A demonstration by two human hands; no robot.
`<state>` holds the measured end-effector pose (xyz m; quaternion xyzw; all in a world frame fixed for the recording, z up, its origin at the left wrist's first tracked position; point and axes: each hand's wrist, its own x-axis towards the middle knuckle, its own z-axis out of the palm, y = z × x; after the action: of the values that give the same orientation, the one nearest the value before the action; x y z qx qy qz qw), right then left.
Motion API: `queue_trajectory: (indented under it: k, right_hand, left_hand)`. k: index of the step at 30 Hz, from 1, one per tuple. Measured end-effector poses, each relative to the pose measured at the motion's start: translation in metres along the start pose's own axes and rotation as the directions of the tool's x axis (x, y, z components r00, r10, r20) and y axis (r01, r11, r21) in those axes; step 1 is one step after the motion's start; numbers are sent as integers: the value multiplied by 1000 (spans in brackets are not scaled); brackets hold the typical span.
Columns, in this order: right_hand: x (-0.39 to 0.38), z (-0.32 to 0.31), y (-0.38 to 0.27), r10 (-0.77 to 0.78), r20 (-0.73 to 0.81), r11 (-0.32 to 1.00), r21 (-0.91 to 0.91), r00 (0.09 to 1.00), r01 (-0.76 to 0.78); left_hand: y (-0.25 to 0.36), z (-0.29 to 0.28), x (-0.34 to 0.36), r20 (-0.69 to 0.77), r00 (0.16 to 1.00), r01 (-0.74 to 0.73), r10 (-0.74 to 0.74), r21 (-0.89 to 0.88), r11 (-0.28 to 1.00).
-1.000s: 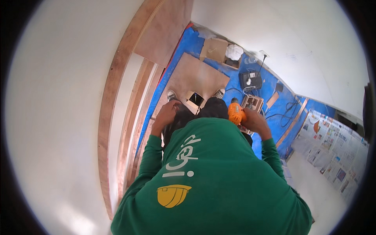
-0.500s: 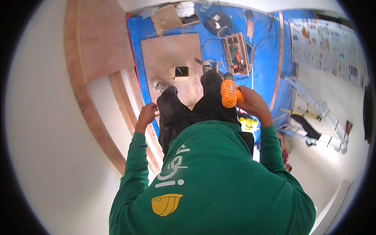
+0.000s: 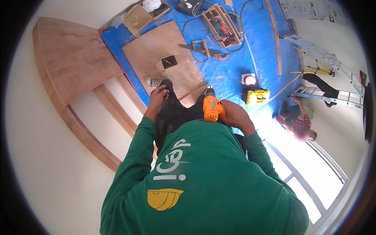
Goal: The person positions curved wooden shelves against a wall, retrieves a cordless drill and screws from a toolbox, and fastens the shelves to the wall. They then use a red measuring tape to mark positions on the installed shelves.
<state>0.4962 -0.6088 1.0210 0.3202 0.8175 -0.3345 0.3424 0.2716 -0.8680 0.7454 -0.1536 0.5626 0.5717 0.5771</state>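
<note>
Right hand (image 3: 235,116) grips orange drill (image 3: 212,109) — left hand (image 3: 157,99) near black trousers (image 3: 171,117)

strong light floods in from the window (image 3: 320,167) at the lower right of my view, blown out to white, its glare bleaching the nearby blue sheet (image 3: 231,74); my orange drill (image 3: 212,109) shows fairly sharp near centre, the pale wall (image 3: 51,156) at left looks duller, the wooden frame (image 3: 84,137) bows with the fisheye, and black swallows the corners

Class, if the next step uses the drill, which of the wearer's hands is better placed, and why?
Probably the right hand: it grips the orange drill. The left hand is by the left knee, apart from it.
</note>
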Motion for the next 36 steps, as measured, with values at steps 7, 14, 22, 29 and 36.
queue_trajectory:
  k: [7, 14, 22, 29, 36]
  right_hand:
    - [-38, 46, 80, -53, -87, 995, 77, 995, 60]
    - [-53, 23, 67, -157, -113, 950, 254, 981, 182]
    - [38, -38, -125, -730, -365, 483, 321, 577, 814]
    - [97, -43, -273, -758, -210, 525, 366, 618, 768]
    - [149, -46, -329, -853, -79, 467, 328, 517, 821]
  left_hand:
    - [-25, 56, -20, -45, 998, 45, -48, -71, 996]
    - [-12, 104, -63, 100, 974, -143, 205, -434, 889]
    - [151, -17, -143, -185, 728, -523, 660, -772, 361]
    - [219, -84, -164, -437, 622, -632, 650, -770, 87]
    - [249, -110, -155, -651, 545, -807, 528, -578, 121]
